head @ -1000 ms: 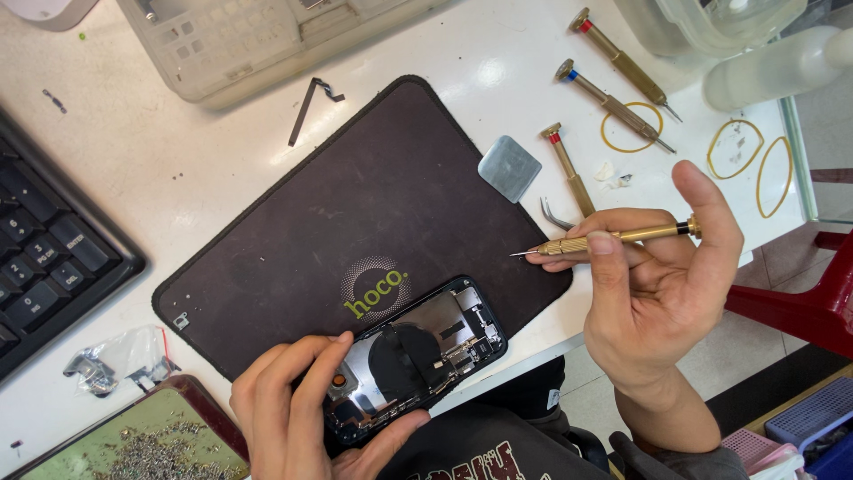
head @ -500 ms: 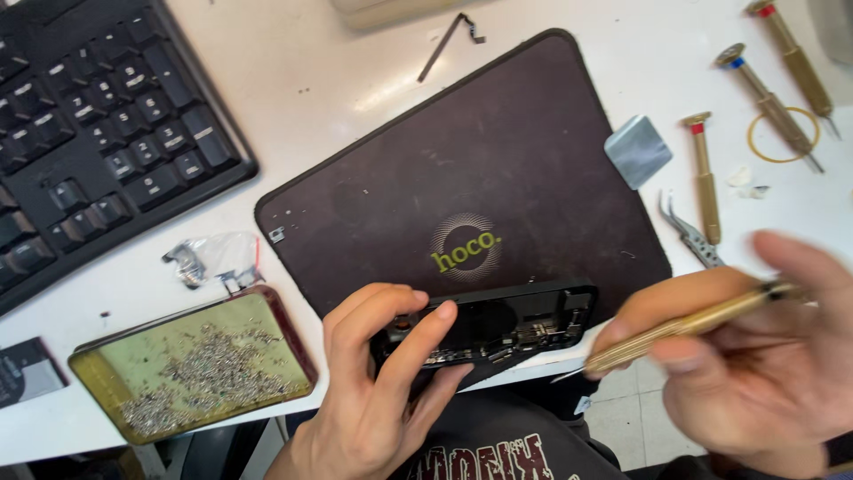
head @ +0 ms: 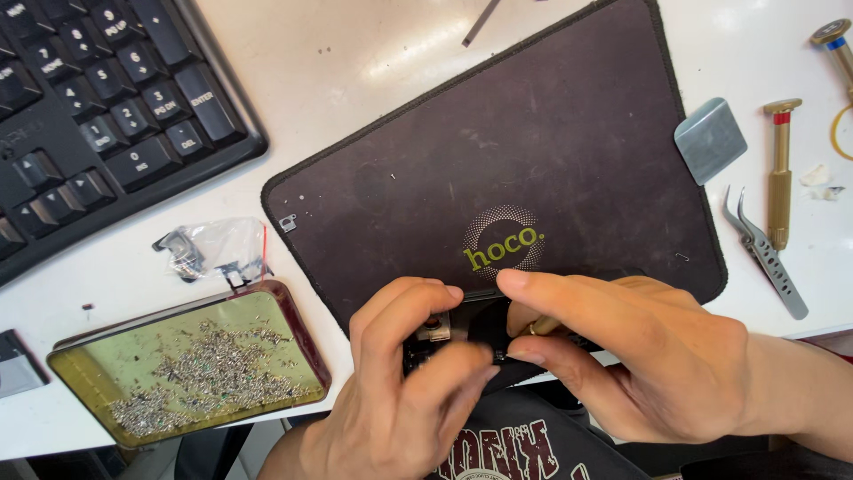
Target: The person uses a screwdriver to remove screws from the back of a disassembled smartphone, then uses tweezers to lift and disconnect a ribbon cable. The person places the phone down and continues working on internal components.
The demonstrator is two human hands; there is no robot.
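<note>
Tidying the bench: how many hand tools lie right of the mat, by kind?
Brass screwdrivers: 2, red-banded and blue-banded, the latter cut off by the frame
Tweezers: 1
Grey pry pick: 1
Total: 4

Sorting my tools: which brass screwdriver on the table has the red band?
The brass screwdriver lying whole beside the tweezers; the one at the top-right corner has a blue band.
</note>
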